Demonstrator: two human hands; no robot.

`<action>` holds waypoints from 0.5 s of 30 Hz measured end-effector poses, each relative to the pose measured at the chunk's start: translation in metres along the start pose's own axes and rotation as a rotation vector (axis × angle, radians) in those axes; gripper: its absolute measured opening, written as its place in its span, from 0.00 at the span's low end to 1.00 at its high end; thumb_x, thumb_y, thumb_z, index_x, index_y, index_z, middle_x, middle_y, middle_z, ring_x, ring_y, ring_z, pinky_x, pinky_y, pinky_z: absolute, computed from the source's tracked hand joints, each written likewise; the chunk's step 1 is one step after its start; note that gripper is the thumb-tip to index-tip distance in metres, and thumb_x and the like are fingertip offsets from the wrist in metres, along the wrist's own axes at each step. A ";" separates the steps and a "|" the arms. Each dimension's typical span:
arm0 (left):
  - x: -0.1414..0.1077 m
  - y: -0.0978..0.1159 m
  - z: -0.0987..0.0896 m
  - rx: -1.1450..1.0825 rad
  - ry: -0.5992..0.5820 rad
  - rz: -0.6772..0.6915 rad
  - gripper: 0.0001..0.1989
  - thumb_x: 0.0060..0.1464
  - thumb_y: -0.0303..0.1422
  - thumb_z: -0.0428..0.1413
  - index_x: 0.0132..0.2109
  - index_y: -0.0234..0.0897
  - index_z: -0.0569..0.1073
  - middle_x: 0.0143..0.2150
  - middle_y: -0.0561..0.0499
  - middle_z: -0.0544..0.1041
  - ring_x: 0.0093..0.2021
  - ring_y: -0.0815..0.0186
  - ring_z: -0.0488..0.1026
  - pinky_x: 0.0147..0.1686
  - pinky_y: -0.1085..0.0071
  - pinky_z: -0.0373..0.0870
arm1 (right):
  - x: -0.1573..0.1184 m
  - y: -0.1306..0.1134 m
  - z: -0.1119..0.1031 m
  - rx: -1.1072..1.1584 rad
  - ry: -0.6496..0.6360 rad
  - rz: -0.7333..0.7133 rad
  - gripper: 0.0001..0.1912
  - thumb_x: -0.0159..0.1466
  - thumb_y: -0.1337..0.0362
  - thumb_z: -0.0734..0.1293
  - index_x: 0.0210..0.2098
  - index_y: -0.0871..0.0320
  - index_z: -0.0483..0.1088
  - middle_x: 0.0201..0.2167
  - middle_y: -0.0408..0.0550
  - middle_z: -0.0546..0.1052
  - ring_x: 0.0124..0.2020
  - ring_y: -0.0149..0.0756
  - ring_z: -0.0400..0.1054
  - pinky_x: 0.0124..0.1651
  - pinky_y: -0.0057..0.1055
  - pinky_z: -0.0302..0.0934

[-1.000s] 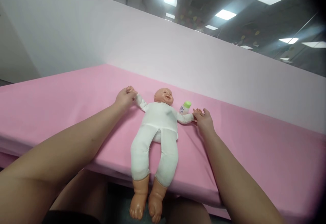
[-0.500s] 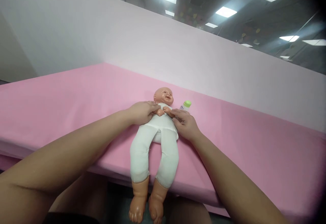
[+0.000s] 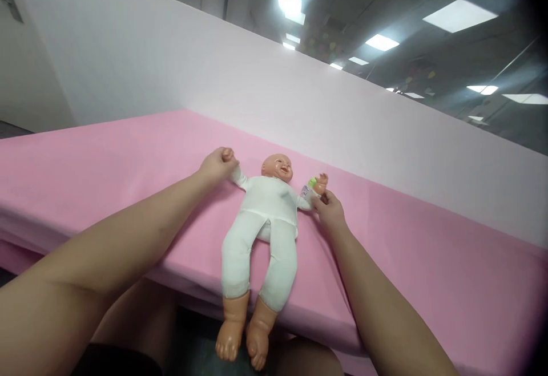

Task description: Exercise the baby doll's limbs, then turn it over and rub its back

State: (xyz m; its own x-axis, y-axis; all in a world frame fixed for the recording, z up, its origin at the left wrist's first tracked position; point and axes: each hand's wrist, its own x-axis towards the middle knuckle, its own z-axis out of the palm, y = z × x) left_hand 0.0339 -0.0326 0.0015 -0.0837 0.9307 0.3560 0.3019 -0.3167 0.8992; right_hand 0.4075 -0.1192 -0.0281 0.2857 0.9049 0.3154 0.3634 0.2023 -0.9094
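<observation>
2 bare arms spread | left hand (image 3: 217, 166) closed | right hand (image 3: 331, 210) closed, lower in view

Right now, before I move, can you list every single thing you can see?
Baby doll: one, white body with tan head, hands and feet, lying face up on the padded surface, feet past its edge
Bottle: one, pale with green cap, beside the doll, partly hidden by its arm
Padded surface: one, pink, under the doll
Low wall: one, white, behind the padded surface
Door: one, pale, far left
Ceiling lights: several, white, overhead
Small shapes: several, yellowish and reddish, beyond the wall, too blurry to name
Left hand: one, bare, holding a doll hand
Right hand: one, bare, holding the doll's other arm
Thighs: two, bare, below the edge
</observation>
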 end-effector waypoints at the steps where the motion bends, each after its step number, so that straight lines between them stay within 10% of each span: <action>1: 0.006 -0.005 -0.007 -0.028 0.051 -0.081 0.23 0.48 0.38 0.63 0.52 0.40 0.73 0.44 0.47 0.78 0.41 0.59 0.76 0.39 0.66 0.73 | 0.003 0.003 -0.005 0.112 -0.001 0.050 0.25 0.57 0.55 0.74 0.52 0.57 0.76 0.47 0.51 0.81 0.48 0.47 0.77 0.52 0.43 0.72; 10: -0.005 0.009 -0.041 0.237 0.059 -0.320 0.22 0.42 0.43 0.67 0.44 0.40 0.77 0.41 0.40 0.81 0.39 0.47 0.79 0.41 0.57 0.72 | 0.019 0.029 -0.025 0.222 0.092 0.295 0.25 0.56 0.51 0.75 0.50 0.56 0.78 0.27 0.43 0.75 0.22 0.33 0.65 0.17 0.26 0.57; 15: -0.079 0.055 -0.049 0.279 0.123 -0.028 0.20 0.56 0.47 0.59 0.53 0.46 0.78 0.54 0.45 0.80 0.54 0.49 0.76 0.52 0.56 0.71 | 0.023 0.040 -0.036 -0.012 0.148 0.308 0.21 0.52 0.51 0.77 0.38 0.59 0.77 0.20 0.42 0.71 0.18 0.35 0.61 0.17 0.30 0.57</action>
State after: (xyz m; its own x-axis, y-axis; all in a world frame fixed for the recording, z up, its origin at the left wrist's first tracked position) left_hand 0.0101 -0.1328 0.0349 -0.2045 0.9040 0.3755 0.5453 -0.2134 0.8106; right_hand 0.4609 -0.1042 -0.0478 0.5088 0.8586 0.0628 0.2502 -0.0777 -0.9651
